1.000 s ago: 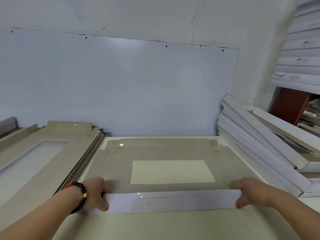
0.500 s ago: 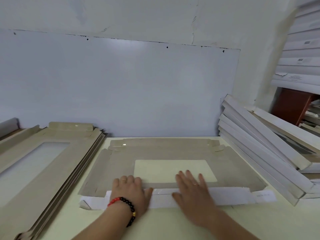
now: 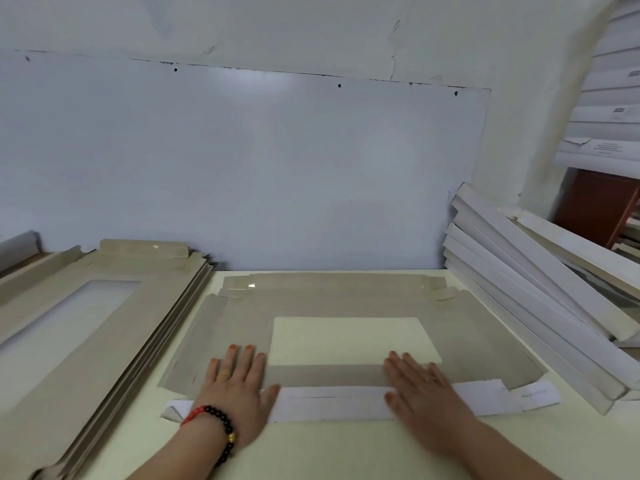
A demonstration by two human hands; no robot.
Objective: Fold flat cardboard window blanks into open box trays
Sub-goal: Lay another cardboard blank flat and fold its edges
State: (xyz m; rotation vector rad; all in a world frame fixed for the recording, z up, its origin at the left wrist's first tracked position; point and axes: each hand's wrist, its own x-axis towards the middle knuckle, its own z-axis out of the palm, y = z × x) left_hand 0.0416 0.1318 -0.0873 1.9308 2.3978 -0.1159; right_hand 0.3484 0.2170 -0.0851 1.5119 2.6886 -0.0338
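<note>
Clearly the work centred on one cardboard blank [image 3: 346, 306] lying flat on the table [image 3: 311, 452], grey side up, its window cut-out [image 3: 349, 339] showing the pale tabletop through it. The blank's long axis ran left to right, and its near flap [image 3: 329, 403] — a white strip folded back over the near edge — lay along that same axis, directly under the person's reach.

Both hands were spread flat, fingers straight, pressing rather than gripping. The left hand [image 3: 235, 386], with a dark bead bracelet [image 3: 214, 424] at the wrist, rested on the left part of the flap and the grey panel beyond it. The right hand [image 3: 419, 389] lay on the right part, well apart from the left, its fingertips reaching towards the window's near corner. Neither hand was markedly nearer the fold; each covered its own half.

Judging by that posture, the step in hand was creasing the near flap along its length. The remaining flaps lay away from the hands — one on the far edge, one at each short end — still flat, so the tray seemed barely begun.

A stack of unfolded blanks [image 3: 86, 323] sat on the left of the table, and folded white trays [image 3: 540, 296] leaned in a pile on the right.
</note>
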